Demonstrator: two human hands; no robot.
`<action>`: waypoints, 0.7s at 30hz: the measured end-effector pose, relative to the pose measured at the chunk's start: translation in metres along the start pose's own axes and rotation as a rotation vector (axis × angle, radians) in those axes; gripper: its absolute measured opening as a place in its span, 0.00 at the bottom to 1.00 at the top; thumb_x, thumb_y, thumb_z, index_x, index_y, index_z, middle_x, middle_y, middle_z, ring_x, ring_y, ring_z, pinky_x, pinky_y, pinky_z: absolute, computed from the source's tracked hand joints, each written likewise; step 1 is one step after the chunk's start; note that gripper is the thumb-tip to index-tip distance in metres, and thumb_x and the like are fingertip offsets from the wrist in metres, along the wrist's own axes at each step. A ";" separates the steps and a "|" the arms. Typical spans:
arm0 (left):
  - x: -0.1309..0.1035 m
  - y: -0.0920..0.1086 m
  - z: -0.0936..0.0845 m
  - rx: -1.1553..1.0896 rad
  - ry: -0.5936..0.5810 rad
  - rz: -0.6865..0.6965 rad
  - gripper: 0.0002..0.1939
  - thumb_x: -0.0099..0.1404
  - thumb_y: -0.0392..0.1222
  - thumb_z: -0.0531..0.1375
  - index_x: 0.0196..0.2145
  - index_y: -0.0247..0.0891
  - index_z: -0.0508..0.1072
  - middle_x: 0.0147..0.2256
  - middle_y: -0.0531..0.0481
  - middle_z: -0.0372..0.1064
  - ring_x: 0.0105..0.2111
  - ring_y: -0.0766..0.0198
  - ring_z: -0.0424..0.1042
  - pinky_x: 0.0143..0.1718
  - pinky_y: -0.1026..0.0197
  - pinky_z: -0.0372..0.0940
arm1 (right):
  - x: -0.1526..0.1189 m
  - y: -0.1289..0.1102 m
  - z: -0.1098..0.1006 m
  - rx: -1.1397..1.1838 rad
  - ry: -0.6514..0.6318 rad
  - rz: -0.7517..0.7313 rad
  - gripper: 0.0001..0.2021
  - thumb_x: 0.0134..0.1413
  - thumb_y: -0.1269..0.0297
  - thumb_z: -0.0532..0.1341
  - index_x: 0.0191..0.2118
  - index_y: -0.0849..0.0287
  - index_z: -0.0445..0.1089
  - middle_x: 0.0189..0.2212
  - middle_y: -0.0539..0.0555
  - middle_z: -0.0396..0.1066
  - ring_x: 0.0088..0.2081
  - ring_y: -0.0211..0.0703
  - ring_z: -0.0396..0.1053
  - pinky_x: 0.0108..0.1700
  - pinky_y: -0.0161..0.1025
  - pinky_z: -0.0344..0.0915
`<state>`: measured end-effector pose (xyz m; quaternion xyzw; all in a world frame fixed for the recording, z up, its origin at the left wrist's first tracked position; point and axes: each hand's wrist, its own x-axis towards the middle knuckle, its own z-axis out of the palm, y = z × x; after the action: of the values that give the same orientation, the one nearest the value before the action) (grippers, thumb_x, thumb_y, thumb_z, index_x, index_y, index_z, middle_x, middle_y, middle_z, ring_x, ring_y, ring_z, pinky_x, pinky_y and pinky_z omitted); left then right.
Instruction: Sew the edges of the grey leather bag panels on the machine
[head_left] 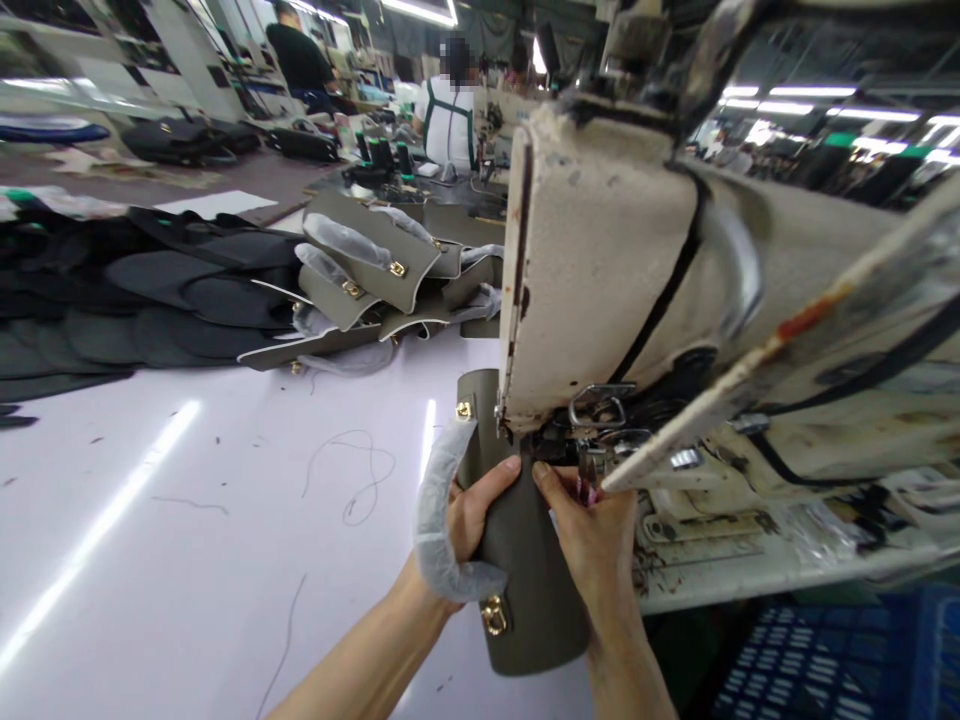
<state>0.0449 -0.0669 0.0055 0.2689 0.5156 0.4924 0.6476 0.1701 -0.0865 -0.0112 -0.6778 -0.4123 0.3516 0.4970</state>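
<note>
A dark olive bag panel [525, 590] lies curved under the head of a cream sewing machine [592, 250]. Its handle [435, 510] is wrapped in clear plastic and joined by gold buckles at both ends. Reaching through the handle, my left hand [476, 505] grips the panel, thumb pressed on its face near the needle area. On the panel's right edge, my right hand [592, 530] pinches the material with thumb and fingers close to the presser foot. The needle itself is hidden behind the machine head.
Several similar olive panels [375, 260] with wrapped handles are piled behind the machine. Stacked black pieces [150, 290] lie at the left. Loose threads [349, 475] lie on the white table [225, 560]. A blue crate [840, 650] stands low at right. Two people are in the background.
</note>
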 end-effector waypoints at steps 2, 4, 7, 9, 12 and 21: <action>0.001 0.001 -0.001 0.013 -0.052 -0.015 0.22 0.52 0.50 0.71 0.38 0.30 0.77 0.35 0.42 0.78 0.33 0.55 0.78 0.35 0.60 0.75 | 0.000 0.001 0.001 0.004 0.007 0.003 0.15 0.50 0.55 0.67 0.28 0.64 0.82 0.25 0.56 0.77 0.27 0.44 0.71 0.30 0.37 0.65; 0.002 0.001 -0.002 0.019 -0.086 -0.040 0.21 0.53 0.51 0.70 0.37 0.30 0.77 0.32 0.43 0.78 0.31 0.55 0.78 0.32 0.60 0.75 | -0.001 0.001 0.002 0.004 0.014 0.009 0.15 0.50 0.55 0.67 0.29 0.64 0.82 0.24 0.55 0.77 0.27 0.44 0.70 0.30 0.37 0.65; 0.004 0.002 -0.004 0.010 -0.126 -0.060 0.19 0.54 0.49 0.69 0.36 0.31 0.77 0.32 0.43 0.78 0.29 0.56 0.77 0.29 0.61 0.73 | -0.003 0.000 0.003 0.001 0.025 0.033 0.15 0.50 0.55 0.67 0.31 0.64 0.82 0.23 0.54 0.76 0.26 0.44 0.70 0.30 0.37 0.64; 0.007 0.001 -0.005 0.007 -0.152 -0.029 0.16 0.52 0.46 0.70 0.34 0.33 0.77 0.35 0.44 0.79 0.29 0.58 0.77 0.30 0.63 0.72 | -0.004 0.001 0.005 0.012 0.033 0.051 0.16 0.50 0.54 0.66 0.31 0.64 0.82 0.23 0.54 0.75 0.26 0.43 0.69 0.30 0.37 0.63; 0.012 0.001 -0.008 0.048 -0.178 0.025 0.12 0.50 0.43 0.71 0.30 0.34 0.78 0.33 0.46 0.78 0.28 0.60 0.76 0.30 0.64 0.72 | -0.005 0.002 0.008 0.037 0.043 0.062 0.17 0.50 0.53 0.66 0.28 0.65 0.81 0.22 0.55 0.74 0.26 0.43 0.68 0.29 0.36 0.62; 0.017 0.017 -0.010 0.117 -0.185 -0.019 0.08 0.50 0.42 0.70 0.26 0.36 0.78 0.27 0.47 0.76 0.22 0.59 0.73 0.24 0.61 0.70 | -0.011 -0.002 0.017 0.085 0.108 0.042 0.19 0.51 0.54 0.66 0.19 0.63 0.73 0.15 0.51 0.66 0.21 0.38 0.62 0.24 0.34 0.57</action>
<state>0.0291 -0.0465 0.0097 0.3459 0.4839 0.4284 0.6802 0.1498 -0.0897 -0.0132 -0.6824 -0.3553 0.3421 0.5395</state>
